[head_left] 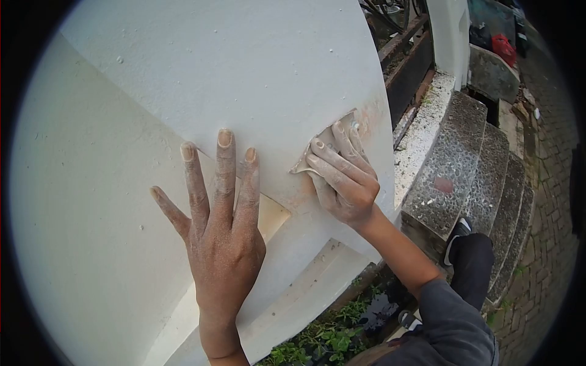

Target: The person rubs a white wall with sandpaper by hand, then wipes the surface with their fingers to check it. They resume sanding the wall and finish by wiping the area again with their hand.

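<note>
My left hand, coated in pale dust, lies against the white wall with its fingers spread and nothing in it. To its right, my right hand presses a folded sheet that looks like sandpaper to the wall near its right edge. Dust covers these fingers too, and they hide most of the sheet. Brownish patches show on the wall around the sheet. Between the hands, a yellowish corner of a recess is visible.
A sloping white ledge juts out below, above green plants. Rough stone steps descend on the right to a brick pavement. My shoe is on the steps. A rusty metal gate and a red bag are farther back.
</note>
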The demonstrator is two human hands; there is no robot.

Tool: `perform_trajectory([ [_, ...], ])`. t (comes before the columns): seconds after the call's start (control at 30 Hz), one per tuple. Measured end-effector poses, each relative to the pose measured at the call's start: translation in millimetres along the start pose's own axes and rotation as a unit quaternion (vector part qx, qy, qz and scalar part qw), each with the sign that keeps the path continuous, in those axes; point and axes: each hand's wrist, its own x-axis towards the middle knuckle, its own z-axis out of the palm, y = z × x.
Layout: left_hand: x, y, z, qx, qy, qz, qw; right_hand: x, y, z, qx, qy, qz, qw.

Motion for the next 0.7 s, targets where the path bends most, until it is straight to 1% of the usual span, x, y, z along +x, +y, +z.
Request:
perform_trajectory([
  [0.07,1,1,1,0.001,-0.002,0.007,1.000,18,-1,8,0.004,0.056,0.029,0.998],
  [0.17,1,1,0,-0.018,-0.010,0.013,1.000,-26,-30,6,0.055,-0.042,0.004,0.998],
  [0.2,1,1,1,-0.025,-0.008,0.017,1.000,-29,-31,5,0.071,-0.072,-0.025,0.995],
  [0.3,2,0,1,-0.013,-0.007,0.030,0.999,-5,1,5,0.016,0.013,-0.007,1.000],
  [0.33,2,1,1,-0.009,-0.009,0.032,0.999,8,0,8,0.018,0.050,0.052,0.997],
  [0.43,3,0,-2,-0.031,-0.024,0.031,0.999,-16,-27,8,0.036,-0.008,0.023,0.999],
  [0.47,3,0,-2,-0.030,-0.024,0.032,0.999,-36,-31,6,0.045,-0.043,-0.001,0.998],
  [0.57,3,0,0,-0.026,-0.018,0.035,0.999,-31,-20,6,0.042,-0.039,-0.006,0.998],
  [0.6,3,2,-1,-0.030,-0.018,0.034,0.999,-6,-24,12,0.048,-0.005,0.008,0.999],
  [0.7,2,3,0,-0.043,-0.017,0.034,0.998,5,-32,18,0.060,0.003,0.017,0.998],
])
